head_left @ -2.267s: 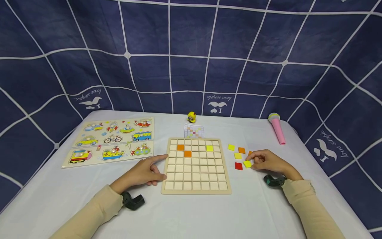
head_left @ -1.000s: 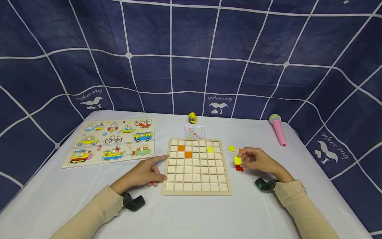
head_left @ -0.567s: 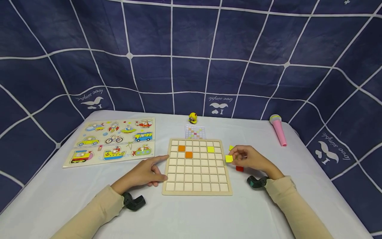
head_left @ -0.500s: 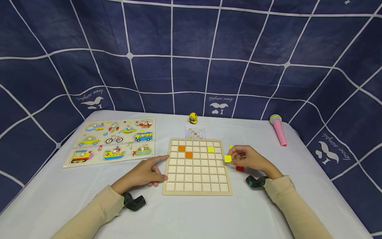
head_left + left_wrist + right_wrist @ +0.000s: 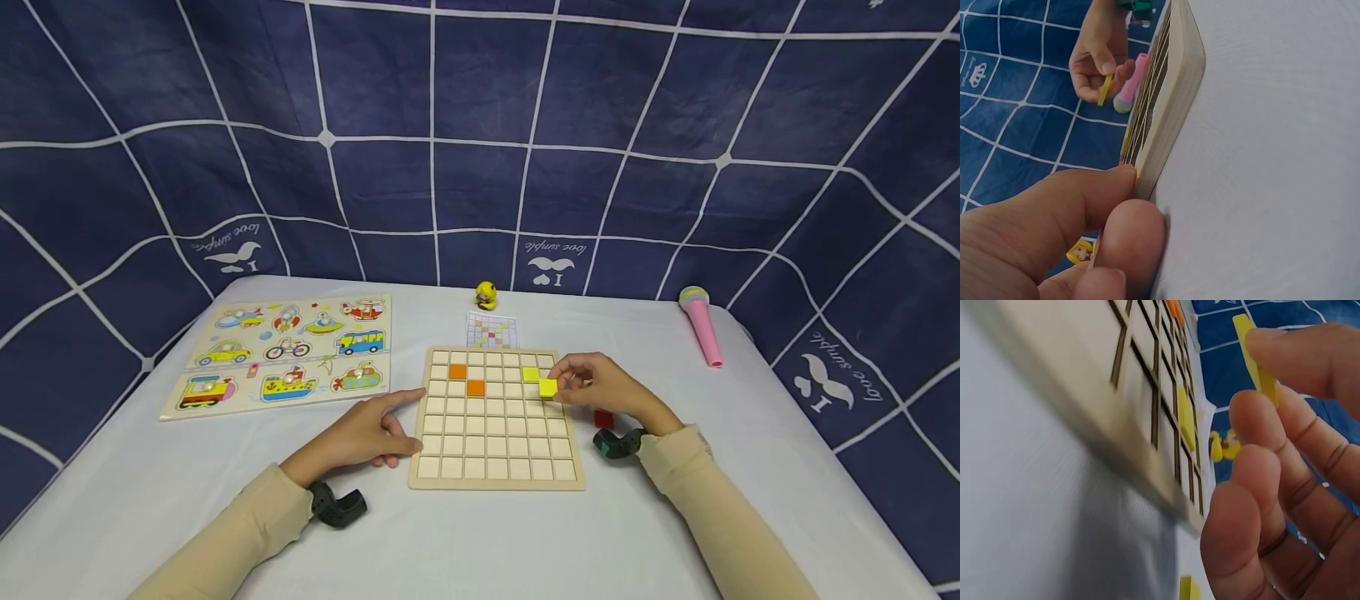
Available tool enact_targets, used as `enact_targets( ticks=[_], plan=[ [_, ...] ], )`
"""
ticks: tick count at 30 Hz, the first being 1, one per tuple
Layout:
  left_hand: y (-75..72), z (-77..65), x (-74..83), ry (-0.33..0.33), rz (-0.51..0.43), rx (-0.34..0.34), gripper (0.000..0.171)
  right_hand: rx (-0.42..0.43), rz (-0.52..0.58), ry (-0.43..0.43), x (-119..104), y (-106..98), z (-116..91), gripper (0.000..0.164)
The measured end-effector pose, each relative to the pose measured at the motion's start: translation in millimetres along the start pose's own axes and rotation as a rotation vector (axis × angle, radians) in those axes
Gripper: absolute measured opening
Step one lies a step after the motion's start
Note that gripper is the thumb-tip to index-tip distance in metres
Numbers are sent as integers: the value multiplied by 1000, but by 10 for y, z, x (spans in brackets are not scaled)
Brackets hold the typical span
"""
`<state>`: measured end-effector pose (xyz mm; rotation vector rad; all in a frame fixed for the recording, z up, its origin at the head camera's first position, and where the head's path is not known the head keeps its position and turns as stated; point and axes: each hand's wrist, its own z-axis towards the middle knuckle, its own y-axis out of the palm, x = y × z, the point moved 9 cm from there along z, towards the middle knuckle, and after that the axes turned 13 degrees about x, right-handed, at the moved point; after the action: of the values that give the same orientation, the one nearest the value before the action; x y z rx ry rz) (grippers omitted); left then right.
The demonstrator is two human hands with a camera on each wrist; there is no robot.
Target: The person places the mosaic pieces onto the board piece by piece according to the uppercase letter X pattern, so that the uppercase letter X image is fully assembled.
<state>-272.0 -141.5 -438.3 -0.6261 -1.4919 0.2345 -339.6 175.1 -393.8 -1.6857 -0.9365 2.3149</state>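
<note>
A wooden grid board lies in the middle of the white table. Two orange tiles and one yellow tile sit in its upper rows. My right hand pinches a yellow tile just above the board's upper right cells, beside the seated yellow one. My left hand rests flat on the table, its fingertips against the board's left edge. A red tile lies on the table, partly behind my right wrist.
A vehicle peg puzzle lies at the left. A small pattern card and a yellow toy figure sit behind the board. A pink toy microphone lies at the far right. Blue checked cloth hangs all round.
My right hand picked a yellow tile from the loose tiles at the right and carried it left over the board's upper right corner. The left hand has stayed put.
</note>
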Motion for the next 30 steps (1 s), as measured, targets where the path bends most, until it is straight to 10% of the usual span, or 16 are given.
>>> enact_targets(
  ticks=[30],
  plan=[
    [-6,3,-7,-5,3,8,85,-84,-179,9,-136,448,332,18]
  ],
)
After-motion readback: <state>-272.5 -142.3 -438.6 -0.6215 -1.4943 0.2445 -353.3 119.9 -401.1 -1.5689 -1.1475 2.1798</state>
